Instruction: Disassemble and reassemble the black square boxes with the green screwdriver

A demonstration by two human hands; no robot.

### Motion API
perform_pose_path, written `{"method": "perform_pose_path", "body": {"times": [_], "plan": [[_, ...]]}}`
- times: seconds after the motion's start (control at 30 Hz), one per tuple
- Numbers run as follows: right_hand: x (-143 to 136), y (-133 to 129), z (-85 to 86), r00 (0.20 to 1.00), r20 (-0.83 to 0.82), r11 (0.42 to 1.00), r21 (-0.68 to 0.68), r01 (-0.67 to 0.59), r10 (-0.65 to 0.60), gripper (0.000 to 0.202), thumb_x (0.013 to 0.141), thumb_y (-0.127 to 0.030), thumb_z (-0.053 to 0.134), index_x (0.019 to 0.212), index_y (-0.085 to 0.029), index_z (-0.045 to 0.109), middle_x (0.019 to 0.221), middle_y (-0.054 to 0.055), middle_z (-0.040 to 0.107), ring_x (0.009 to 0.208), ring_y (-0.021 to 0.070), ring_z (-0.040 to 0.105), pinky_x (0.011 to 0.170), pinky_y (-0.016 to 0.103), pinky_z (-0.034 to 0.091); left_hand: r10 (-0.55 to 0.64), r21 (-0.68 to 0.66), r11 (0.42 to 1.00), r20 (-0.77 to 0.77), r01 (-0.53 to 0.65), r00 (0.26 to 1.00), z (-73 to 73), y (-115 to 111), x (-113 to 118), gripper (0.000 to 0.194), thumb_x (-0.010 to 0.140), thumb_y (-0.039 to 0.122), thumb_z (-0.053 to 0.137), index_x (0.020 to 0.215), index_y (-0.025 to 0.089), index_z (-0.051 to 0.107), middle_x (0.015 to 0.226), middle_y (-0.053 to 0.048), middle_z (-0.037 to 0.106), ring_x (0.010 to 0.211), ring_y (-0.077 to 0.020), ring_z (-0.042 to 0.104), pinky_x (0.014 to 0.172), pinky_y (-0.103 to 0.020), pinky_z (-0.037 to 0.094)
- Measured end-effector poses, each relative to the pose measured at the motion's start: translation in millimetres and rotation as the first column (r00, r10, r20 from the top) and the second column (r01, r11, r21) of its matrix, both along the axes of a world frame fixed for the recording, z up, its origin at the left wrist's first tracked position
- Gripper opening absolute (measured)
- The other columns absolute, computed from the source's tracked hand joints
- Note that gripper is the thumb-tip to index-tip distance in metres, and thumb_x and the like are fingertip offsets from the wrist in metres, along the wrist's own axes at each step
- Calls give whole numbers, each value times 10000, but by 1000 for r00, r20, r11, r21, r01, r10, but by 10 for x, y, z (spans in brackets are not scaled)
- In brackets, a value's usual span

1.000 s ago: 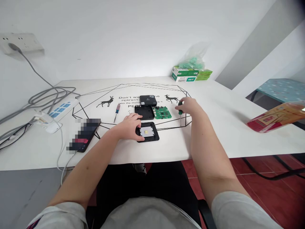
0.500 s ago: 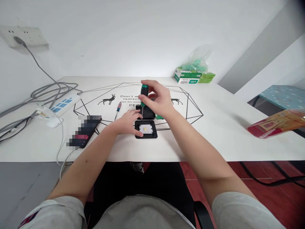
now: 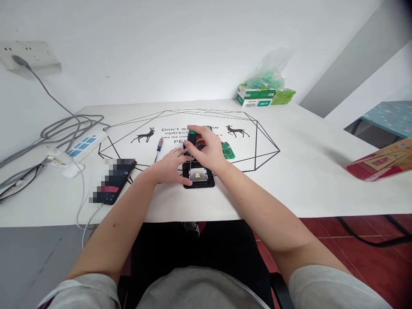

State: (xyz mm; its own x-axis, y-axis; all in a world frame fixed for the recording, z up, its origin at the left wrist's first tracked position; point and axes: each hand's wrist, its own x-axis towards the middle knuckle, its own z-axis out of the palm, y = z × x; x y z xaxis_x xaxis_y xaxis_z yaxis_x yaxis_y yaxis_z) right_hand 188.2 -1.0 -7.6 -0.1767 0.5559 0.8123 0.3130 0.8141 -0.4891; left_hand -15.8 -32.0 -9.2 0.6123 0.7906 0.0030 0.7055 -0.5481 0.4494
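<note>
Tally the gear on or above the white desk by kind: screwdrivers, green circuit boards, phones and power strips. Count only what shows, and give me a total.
Screwdrivers: 2 (green one in the right hand, blue-tipped one on the desk)
Circuit boards: 1, partly hidden
Phones: 1
Power strips: 1
Total: 5

We wear a light grey top (image 3: 199, 287) with loose short sleeves, the left sleeve (image 3: 86, 287) showing a small dark and reddish patch near its lower edge, the right sleeve (image 3: 322, 285) plain. A thin pale line runs down the top's right side. Our trousers (image 3: 199, 249) are black; our left hand (image 3: 172, 167) and right hand (image 3: 209, 148) are bare.
</note>
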Motion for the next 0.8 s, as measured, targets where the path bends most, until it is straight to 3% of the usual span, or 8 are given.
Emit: {"method": "perform_pose_path", "body": {"times": [0.27,0.4,0.57,0.7,0.8], "plan": [[-24,-34,-45,999,37,1000,12,-10,10,377,1001,-418,638,1348,-273,663,1193,101,749,925,232,684,710,389,648,21,-95,995,-73,-28,997,35,-7,35,1175,773,690,855,1742,353,283,1849,-82,112,1684,-448,82,1338,-610,222],[-11,-36,-24,1000,2,999,-44,-31,31,374,994,-453,659,1340,-310,675,1226,100,741,927,246,673,751,423,640,40,-113,992,-88,-50,995,-16,14,10,1179,758,752,838,1733,368,296,1856,-88,59,1685,-470,46,1324,-662,217],[-22,-46,2,994,-36,990,-96,-103,100,374,962,-413,687,1320,-306,683,1186,96,730,943,246,646,730,411,615,38,-117,992,-53,-44,998,-37,34,-22,1146,759,749,848,1716,411,317,1853,-86,87,1676,-481,102,1294,-682,273],[-25,-29,50,968,-144,960,-161,-228,206,329,881,-420,803,1178,-296,734,1125,65,689,991,224,630,730,360,577,26,-118,992,-60,-33,998,-53,63,-35,1162,774,760,828,1728,382,283,1859,-79,31,1685,-451,87,1306,-634,277],[-7,18,98,920,-304,915,-239,-324,247,321,807,-478,889,1014,-274,753,1025,26,656,918,183,612,744,336,549,28,-85,996,-51,-32,998,-96,101,-51,1172,770,782,811,1726,354,286,1849,-95,112,1675,-450,147,1301,-613,297]]}}
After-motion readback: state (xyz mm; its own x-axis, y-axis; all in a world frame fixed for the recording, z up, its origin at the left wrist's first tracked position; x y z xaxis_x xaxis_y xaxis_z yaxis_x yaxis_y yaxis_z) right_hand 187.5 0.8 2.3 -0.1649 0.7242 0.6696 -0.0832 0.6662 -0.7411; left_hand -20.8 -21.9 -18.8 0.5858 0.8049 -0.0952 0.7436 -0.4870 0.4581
